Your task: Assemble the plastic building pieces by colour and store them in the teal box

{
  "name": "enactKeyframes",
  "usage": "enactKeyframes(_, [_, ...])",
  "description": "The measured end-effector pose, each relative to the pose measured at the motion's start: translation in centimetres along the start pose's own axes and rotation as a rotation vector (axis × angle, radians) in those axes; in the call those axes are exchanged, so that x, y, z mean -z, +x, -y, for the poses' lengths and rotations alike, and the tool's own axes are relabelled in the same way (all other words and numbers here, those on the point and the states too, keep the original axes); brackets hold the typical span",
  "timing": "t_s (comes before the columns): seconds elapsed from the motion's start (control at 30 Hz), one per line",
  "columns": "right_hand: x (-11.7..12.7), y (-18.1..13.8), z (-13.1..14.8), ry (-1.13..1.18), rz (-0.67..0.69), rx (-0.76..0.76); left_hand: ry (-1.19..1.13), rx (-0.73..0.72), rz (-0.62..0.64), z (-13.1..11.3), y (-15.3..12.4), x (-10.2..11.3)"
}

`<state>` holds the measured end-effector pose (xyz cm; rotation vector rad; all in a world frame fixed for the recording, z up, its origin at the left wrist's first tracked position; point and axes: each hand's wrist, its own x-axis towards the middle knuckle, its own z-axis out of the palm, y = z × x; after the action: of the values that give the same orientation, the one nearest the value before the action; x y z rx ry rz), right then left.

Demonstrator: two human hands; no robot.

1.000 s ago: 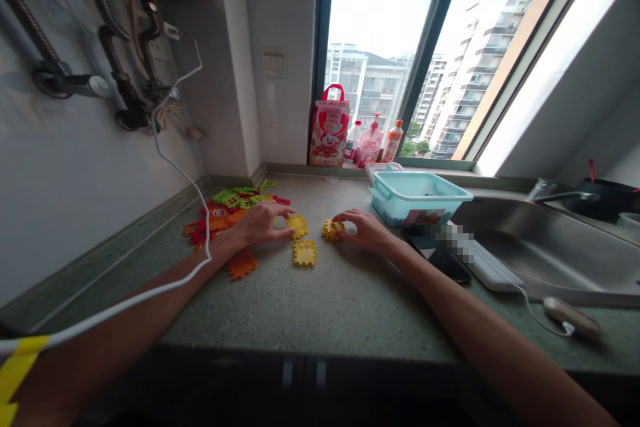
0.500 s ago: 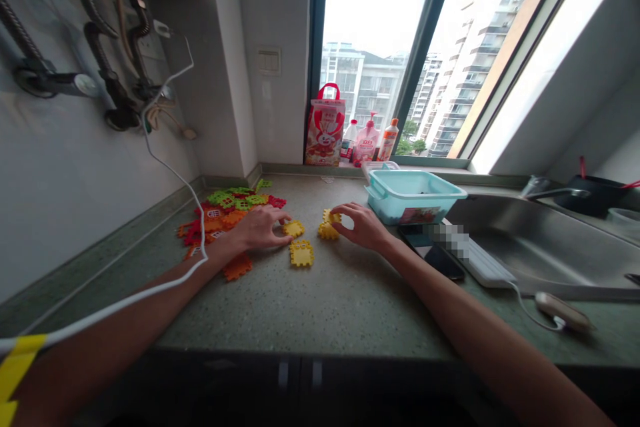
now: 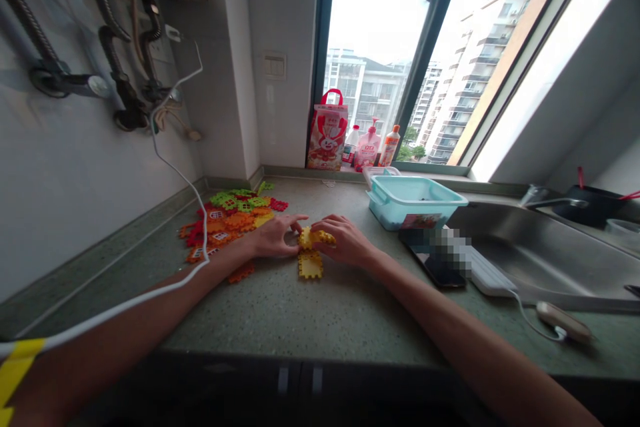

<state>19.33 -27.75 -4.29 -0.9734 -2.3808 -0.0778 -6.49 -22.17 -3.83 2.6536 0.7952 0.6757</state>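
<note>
Flat yellow interlocking building pieces lie between my hands on the counter. My right hand (image 3: 345, 240) is closed, with thumb and fingertips on a yellow building piece (image 3: 326, 237) held at a tilt. Just left of it is another yellow piece (image 3: 305, 238), touching or very close to the held one. A squarish yellow piece (image 3: 311, 267) with notched edges lies flat in front. My left hand (image 3: 275, 235) curves beside the middle piece, thumb and forefinger apart with a gap between them; whether the tips touch it is hard to see.
Behind my left forearm sits a pile of red, orange and green pieces (image 3: 227, 220). A white cable (image 3: 204, 213) hangs across that arm. A light-blue tub (image 3: 415, 190), a phone (image 3: 440, 268), a white power strip (image 3: 493, 277) and the sink (image 3: 550, 253) are at the right.
My right hand has moved left with its yellow piece, up to the piece near my left hand. The left hand has shifted slightly right. The view has moved a little.
</note>
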Motion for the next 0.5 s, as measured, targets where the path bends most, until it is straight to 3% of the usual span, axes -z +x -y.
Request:
enactKeyframes(0.17, [-0.2,0.2,0.1,0.017,0.054,0.028,0.024,-0.006,0.008,0.1,-0.1,0.0])
enactKeyframes(0.4, [2.8,-0.9,-1.9,-0.020,-0.036,-0.034,0.107,-0.023,0.014,-0.1,-0.3,0.6])
enactKeyframes(0.5, [2.7,-1.0,-1.6,-0.048,-0.016,-0.001,0.118,-0.018,0.017,-0.2,-0.3,0.7])
